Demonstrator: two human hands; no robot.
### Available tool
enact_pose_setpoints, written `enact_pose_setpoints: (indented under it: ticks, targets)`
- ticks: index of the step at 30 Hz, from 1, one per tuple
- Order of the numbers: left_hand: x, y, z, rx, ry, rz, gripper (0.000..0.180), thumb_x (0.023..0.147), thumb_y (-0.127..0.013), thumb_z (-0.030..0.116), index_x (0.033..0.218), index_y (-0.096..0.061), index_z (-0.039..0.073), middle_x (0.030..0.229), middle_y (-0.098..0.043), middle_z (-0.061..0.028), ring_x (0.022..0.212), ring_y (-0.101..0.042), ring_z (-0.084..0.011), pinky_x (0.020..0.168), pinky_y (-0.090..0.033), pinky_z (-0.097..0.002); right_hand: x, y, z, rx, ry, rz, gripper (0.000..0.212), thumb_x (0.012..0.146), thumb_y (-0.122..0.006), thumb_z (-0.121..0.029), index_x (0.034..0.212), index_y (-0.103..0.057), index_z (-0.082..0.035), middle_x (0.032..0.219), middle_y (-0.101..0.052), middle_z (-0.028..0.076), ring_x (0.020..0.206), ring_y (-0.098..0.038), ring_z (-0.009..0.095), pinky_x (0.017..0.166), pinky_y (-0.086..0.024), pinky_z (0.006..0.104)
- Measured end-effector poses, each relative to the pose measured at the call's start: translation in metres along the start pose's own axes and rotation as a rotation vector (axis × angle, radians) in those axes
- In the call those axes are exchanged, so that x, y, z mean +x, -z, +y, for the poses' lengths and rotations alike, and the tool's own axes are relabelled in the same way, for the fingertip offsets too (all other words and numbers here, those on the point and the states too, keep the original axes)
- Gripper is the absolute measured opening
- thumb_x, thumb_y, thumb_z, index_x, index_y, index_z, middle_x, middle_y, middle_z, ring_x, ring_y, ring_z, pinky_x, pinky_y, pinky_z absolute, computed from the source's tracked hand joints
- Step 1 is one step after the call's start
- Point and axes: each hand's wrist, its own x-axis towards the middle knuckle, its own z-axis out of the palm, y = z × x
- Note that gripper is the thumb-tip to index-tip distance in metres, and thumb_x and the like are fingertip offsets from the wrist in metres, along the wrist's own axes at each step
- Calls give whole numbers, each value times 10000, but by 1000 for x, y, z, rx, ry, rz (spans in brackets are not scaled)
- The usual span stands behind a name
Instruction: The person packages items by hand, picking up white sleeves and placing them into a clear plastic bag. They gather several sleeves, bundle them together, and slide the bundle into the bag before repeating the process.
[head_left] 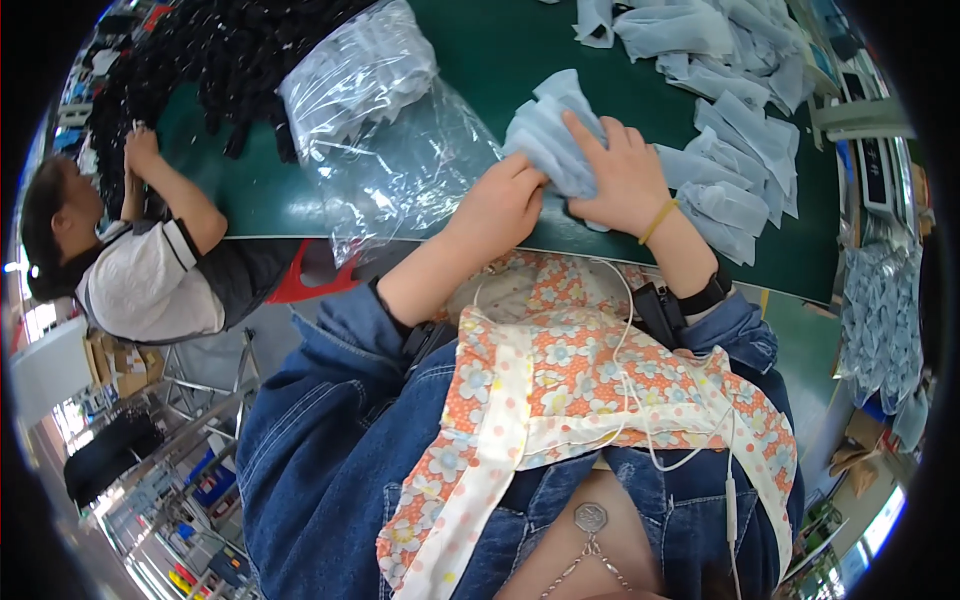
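Observation:
A stack of pale blue frosted packets (545, 135) is between my two hands at the front edge of the green table. My left hand (497, 203) is closed, its fingertips pinching the lower left edge of the stack. My right hand (627, 183) grips the right side, with its index finger laid over the top packets and its thumb low by the edge. What the packets contain cannot be made out. Left of the stack, a large clear plastic bag (390, 165) lies with more such packets (375, 65) bunched in its far end; its near end hangs slightly over the table edge.
Loose pale packets (730, 180) are heaped on the right of the green table (490, 50), with more at the far right. Black items (225, 50) pile up at the far left, where a co-worker (150, 250) sits handling some. A red stool (310, 275) stands beneath the table edge.

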Motion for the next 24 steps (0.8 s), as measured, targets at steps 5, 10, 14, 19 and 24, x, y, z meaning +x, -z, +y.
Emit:
enact_pose_setpoints:
  ticks: [5,10,14,19,24]
  targets:
    - [-39,31,8,266,-309,80,205,748,-618,92,952,-617,90,936,-563,-86,894,-578,-258,741,-466,-363,7,-5,7,47,-32,-44,945,541,-713,-283,1410,-346,-221,1142,-479,193,979,-519,360,835,-464,389]
    - [-108,102,4,1014,64,336,365,699,-717,234,1048,-633,169,1024,-555,-24,915,-559,-234,806,-420,-364,-3,11,2,320,-101,83,936,545,-718,-260,1408,-360,-196,1104,-488,184,968,-522,348,848,-451,386]
    - [-134,122,-19,913,220,393,271,737,-703,193,997,-656,135,950,-602,-43,826,-586,-224,755,-439,-344,-4,34,-47,535,85,340,939,533,-726,-256,1401,-379,-171,1055,-500,176,933,-529,350,850,-439,387]
    - [-116,125,-11,298,305,593,175,779,-671,143,940,-668,74,785,-623,-87,659,-594,-244,612,-467,-336,-6,8,-127,432,857,-4,972,494,-744,-274,1383,-390,-102,1039,-518,212,952,-546,363,831,-440,404]
    - [-111,130,-7,316,190,604,199,780,-657,114,971,-655,56,731,-601,-108,615,-585,-274,534,-459,-359,38,-9,-166,275,19,-131,887,596,-731,-360,1383,-388,-138,1075,-519,263,956,-578,382,792,-479,440]
